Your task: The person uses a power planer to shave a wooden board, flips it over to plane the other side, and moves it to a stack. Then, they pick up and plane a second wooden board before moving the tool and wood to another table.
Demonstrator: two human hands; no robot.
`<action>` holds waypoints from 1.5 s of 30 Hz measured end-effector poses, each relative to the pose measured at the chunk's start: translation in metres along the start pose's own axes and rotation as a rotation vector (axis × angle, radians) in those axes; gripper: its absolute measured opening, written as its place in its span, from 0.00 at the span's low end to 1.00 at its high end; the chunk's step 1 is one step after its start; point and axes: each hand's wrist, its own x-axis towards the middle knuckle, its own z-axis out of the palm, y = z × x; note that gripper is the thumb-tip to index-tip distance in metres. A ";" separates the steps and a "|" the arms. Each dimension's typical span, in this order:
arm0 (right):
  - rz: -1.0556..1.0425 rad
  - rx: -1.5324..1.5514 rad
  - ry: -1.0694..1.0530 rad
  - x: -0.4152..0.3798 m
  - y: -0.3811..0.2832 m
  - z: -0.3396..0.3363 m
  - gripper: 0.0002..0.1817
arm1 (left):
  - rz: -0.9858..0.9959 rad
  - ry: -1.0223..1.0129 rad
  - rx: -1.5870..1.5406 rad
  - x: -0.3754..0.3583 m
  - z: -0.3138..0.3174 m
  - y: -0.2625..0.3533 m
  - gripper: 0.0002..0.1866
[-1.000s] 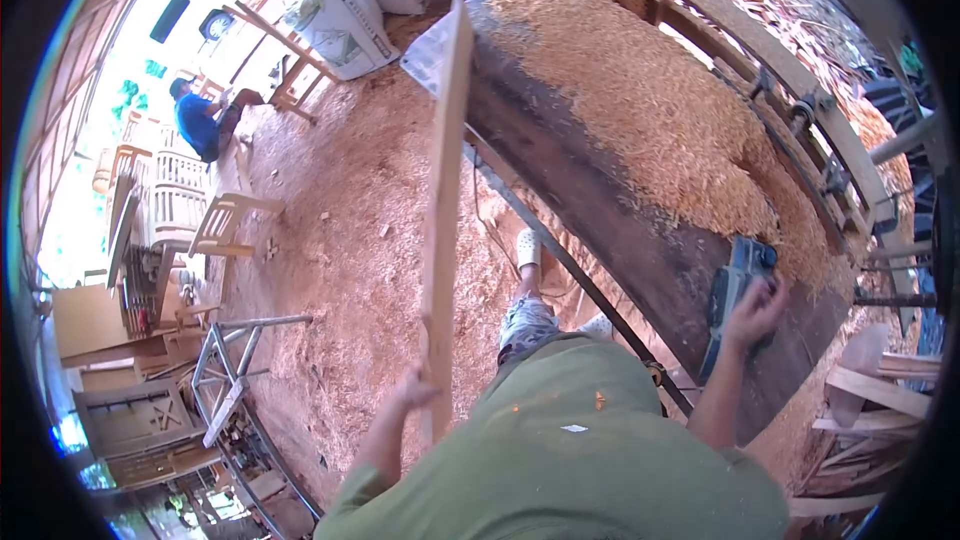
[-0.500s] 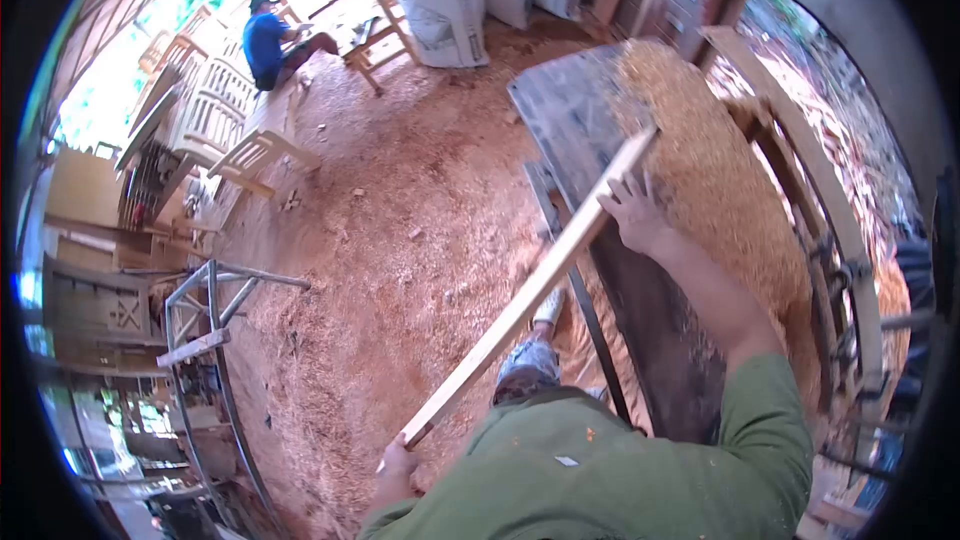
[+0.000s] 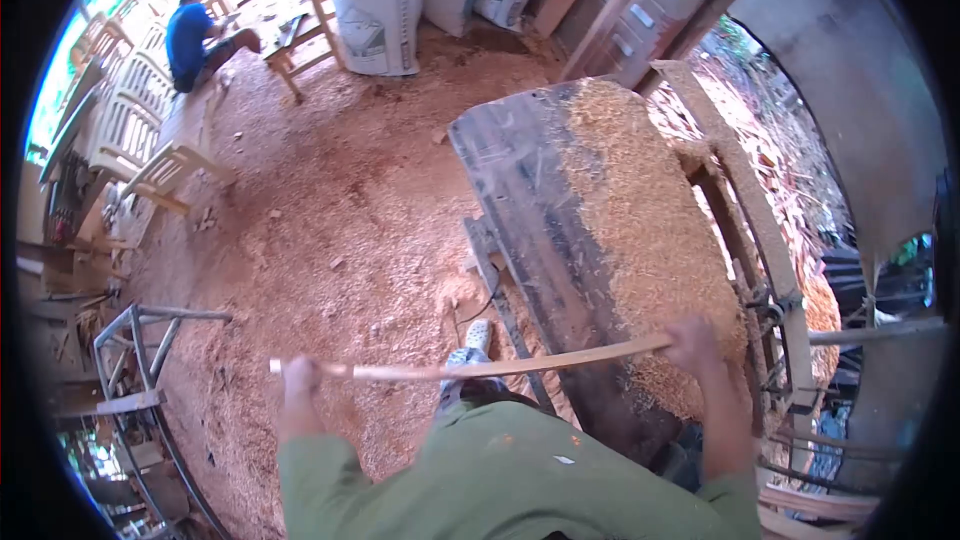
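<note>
A long, pale wooden strip (image 3: 500, 367) lies crosswise in front of my body, curving slightly up at its right end. My left hand (image 3: 300, 380) is closed round it near the left end, with a short piece sticking out past the fingers. At the right end, above the shavings, my right hand (image 3: 692, 345) grips the strip, a little blurred. Under the strip's right part is a dark worktable (image 3: 520, 180), its right side covered by a thick heap of wood shavings (image 3: 650, 240).
A person in blue (image 3: 190, 40) sits at the upper left beside wooden chair frames (image 3: 135, 105). Large white sacks (image 3: 375, 15) stand at the back. A metal frame (image 3: 140, 360) is at the left, and a wooden rail (image 3: 750, 210) runs along the right.
The strip has swung from a steep diagonal to nearly level. My right hand has come down from the tabletop to its right end, and my left hand has risen. The view has shifted.
</note>
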 end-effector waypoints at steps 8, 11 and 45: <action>0.658 0.364 0.287 -0.198 -0.021 0.082 0.16 | 0.806 0.543 0.105 0.202 -0.298 0.344 0.06; 0.724 0.520 0.422 -0.214 -0.066 0.097 0.15 | 0.960 0.923 -0.369 0.175 -0.335 0.456 0.12; 1.121 1.466 0.529 -0.382 0.005 0.211 0.31 | 0.318 -0.590 -1.397 -0.196 0.115 0.454 0.29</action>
